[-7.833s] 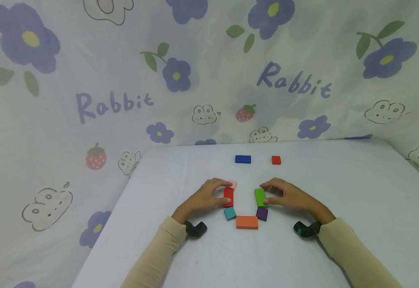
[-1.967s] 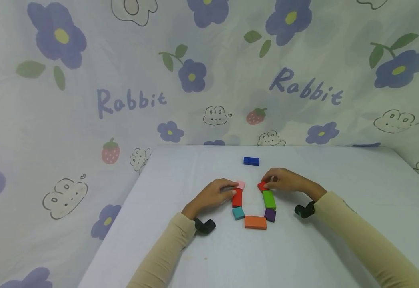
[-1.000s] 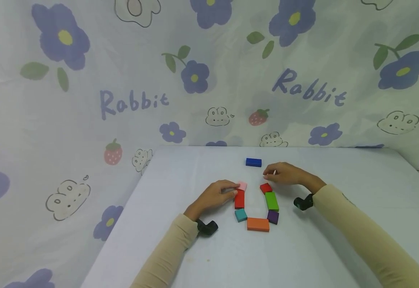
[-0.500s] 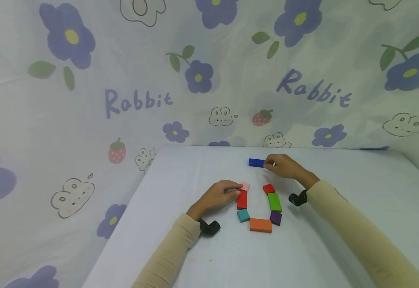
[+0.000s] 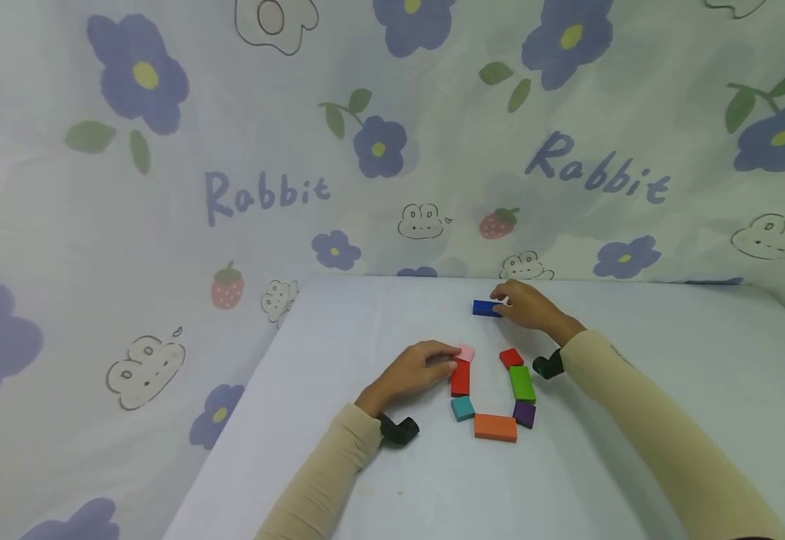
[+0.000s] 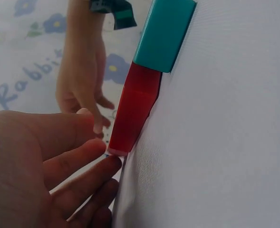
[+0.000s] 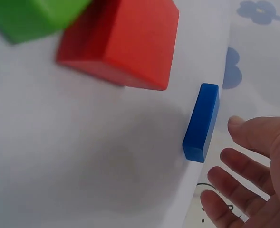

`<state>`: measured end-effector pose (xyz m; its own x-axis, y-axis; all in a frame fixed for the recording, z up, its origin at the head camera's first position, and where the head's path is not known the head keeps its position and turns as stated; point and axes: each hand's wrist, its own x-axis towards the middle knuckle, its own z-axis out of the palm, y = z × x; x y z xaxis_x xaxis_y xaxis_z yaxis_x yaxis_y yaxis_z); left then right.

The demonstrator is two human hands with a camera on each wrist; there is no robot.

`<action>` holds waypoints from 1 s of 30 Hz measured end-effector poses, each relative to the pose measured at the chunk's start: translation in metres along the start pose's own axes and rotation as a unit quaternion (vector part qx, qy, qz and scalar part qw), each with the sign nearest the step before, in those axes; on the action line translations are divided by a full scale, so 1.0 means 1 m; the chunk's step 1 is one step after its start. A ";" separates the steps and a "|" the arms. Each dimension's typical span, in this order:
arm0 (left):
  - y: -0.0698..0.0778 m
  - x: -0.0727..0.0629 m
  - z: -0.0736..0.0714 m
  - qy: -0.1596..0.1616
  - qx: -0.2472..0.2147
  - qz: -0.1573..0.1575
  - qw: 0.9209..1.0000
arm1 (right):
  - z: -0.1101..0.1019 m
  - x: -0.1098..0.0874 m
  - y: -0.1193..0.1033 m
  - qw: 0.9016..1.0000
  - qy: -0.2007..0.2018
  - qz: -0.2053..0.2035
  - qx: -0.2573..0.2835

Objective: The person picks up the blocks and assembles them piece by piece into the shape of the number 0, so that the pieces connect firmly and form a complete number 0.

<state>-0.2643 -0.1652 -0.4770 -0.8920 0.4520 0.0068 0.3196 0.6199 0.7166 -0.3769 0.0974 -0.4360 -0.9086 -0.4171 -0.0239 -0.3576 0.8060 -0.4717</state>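
Observation:
The right hand (image 5: 527,305) reaches over the blue block (image 5: 483,308) at the back of the table. In the right wrist view its thumb and fingers (image 7: 242,178) are spread, apart from the blue block (image 7: 201,122). The left hand (image 5: 415,370) rests beside the pink block (image 5: 465,352) and the long red block (image 5: 460,379), fingertips at their edges. Seen from the left wrist, its fingers are loosely extended near the end of the red block (image 6: 136,109). Also in the row are a teal block (image 5: 462,409), orange block (image 5: 495,427), purple block (image 5: 524,414), green block (image 5: 522,383) and small red block (image 5: 510,358).
The blocks form a U shape on the white table (image 5: 432,495), its gap facing the back. A patterned curtain (image 5: 392,172) hangs behind the table and at its left. Each wrist wears a black camera, such as the left one (image 5: 399,432).
The small red block was moved from the back to above the green one and released. The right hand then went back to the blue block. The left hand has stayed by the pink block.

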 end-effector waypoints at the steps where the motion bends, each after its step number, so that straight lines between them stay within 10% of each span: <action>1: 0.000 0.000 0.001 -0.002 0.002 0.001 1.000 | 0.001 0.001 0.000 1.000 0.002 -0.003 -0.007; 30: 0.000 0.005 -0.002 0.000 -0.009 0.004 1.000 | -0.006 0.024 -0.008 0.996 -0.072 -0.037 -0.045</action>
<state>-0.2699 -0.1642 -0.4759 -0.8892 0.4574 0.0121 0.3211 0.6050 0.7286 -0.3975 0.0839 -0.4274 -0.8413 -0.5269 -0.1206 -0.4458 0.8026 -0.3964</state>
